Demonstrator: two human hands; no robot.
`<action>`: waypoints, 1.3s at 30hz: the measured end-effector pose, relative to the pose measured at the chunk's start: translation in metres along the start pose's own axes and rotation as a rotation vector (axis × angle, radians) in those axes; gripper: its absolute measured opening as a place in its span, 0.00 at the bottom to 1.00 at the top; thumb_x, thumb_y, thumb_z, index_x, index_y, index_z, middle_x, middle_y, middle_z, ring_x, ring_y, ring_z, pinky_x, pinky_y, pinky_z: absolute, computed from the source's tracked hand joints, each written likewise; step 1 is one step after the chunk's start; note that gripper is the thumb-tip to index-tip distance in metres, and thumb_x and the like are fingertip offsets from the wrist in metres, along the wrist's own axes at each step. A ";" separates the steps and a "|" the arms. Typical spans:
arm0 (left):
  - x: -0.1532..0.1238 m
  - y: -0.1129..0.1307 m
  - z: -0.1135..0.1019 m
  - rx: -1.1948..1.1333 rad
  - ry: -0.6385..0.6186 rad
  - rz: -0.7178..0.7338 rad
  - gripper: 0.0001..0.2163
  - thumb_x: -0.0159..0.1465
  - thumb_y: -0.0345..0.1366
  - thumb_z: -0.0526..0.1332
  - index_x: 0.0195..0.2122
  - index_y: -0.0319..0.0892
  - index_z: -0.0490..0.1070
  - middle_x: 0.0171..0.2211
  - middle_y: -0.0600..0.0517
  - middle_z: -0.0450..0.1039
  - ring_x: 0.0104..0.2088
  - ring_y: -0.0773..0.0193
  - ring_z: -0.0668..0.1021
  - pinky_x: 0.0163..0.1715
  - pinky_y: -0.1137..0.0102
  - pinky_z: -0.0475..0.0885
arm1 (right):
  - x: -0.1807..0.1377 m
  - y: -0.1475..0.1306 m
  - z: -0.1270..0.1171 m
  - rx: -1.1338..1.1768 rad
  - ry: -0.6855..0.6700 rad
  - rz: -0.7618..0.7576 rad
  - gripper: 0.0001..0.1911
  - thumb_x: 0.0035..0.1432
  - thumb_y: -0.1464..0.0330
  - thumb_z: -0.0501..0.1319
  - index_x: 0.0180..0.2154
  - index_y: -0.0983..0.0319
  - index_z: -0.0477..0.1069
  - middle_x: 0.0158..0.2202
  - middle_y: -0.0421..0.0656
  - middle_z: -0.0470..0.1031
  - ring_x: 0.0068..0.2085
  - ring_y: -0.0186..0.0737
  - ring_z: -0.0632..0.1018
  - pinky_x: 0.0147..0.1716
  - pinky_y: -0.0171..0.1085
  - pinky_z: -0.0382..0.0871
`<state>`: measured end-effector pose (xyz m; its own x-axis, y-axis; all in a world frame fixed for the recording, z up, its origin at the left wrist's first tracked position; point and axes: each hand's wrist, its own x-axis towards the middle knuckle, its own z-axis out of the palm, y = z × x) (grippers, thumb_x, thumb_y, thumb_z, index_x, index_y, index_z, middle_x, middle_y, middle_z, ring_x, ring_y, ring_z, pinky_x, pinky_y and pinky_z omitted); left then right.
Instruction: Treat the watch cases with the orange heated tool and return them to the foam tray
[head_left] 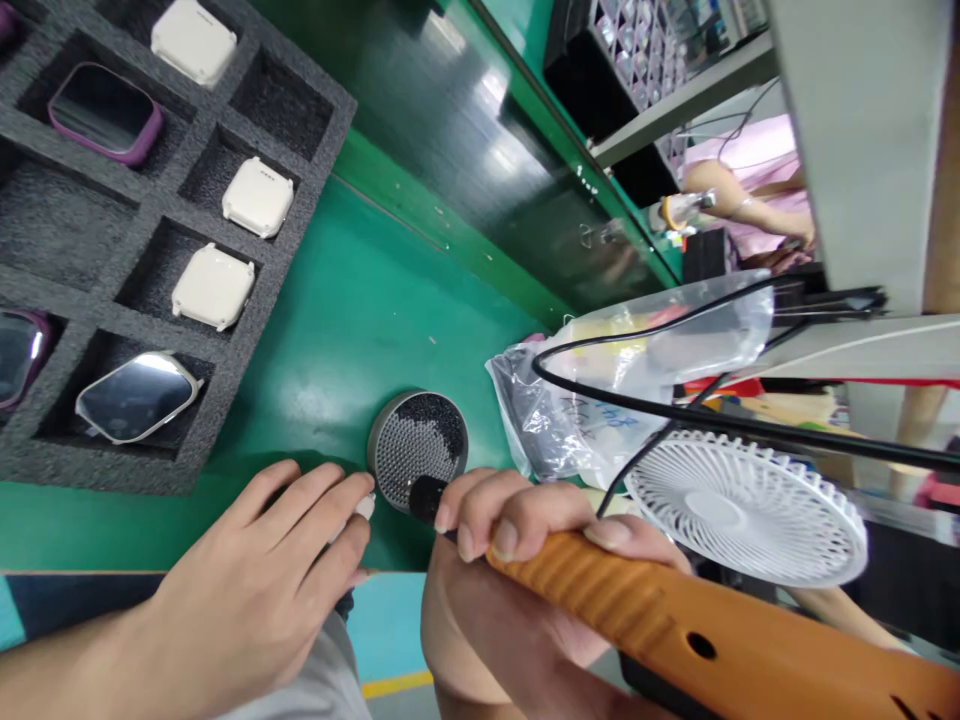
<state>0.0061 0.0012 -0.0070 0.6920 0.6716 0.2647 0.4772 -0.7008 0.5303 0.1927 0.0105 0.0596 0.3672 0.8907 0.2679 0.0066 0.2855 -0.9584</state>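
Note:
My right hand (517,610) is wrapped round an orange electric screwdriver (630,590). Its dark front end (426,498) reaches over the near rim of a round metal dish (397,450). The dish has a finely dimpled or perforated surface with small dark bits, too small to name, at its far side. Just left of the dish, my left hand (281,560) pinches a small white piece (365,506); the fingers hide most of it. Beyond that hand, a grey foam tray (157,225) holds white watch cases (214,287) and watches with dark screens (139,397).
A clear plastic bag (600,400) lies right of the dish. Black cable (675,408) loops above the bag. A white round fan grille (742,505) stands at the right. Behind runs a green-edged ledge (450,245); another person's arm (750,205) shows past it.

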 end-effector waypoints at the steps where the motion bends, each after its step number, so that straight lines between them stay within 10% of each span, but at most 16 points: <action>1: 0.001 -0.001 -0.002 -0.021 -0.015 0.014 0.15 0.70 0.36 0.59 0.54 0.38 0.76 0.64 0.42 0.72 0.61 0.43 0.72 0.61 0.47 0.61 | 0.000 0.000 0.001 -0.002 0.006 0.000 0.32 0.70 0.43 0.36 0.50 0.55 0.67 0.31 0.36 0.67 0.29 0.34 0.73 0.28 0.41 0.70; 39: 0.006 -0.002 0.001 -0.044 0.041 -0.034 0.12 0.71 0.39 0.64 0.53 0.41 0.77 0.53 0.49 0.78 0.53 0.51 0.75 0.57 0.52 0.64 | -0.011 0.006 0.014 -0.030 -0.069 -0.154 0.16 0.71 0.56 0.55 0.53 0.57 0.67 0.31 0.32 0.70 0.24 0.31 0.74 0.19 0.38 0.74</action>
<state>0.0099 0.0069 -0.0071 0.6526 0.7049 0.2781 0.4755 -0.6667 0.5740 0.1759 0.0074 0.0522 0.2951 0.8596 0.4172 0.0865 0.4108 -0.9076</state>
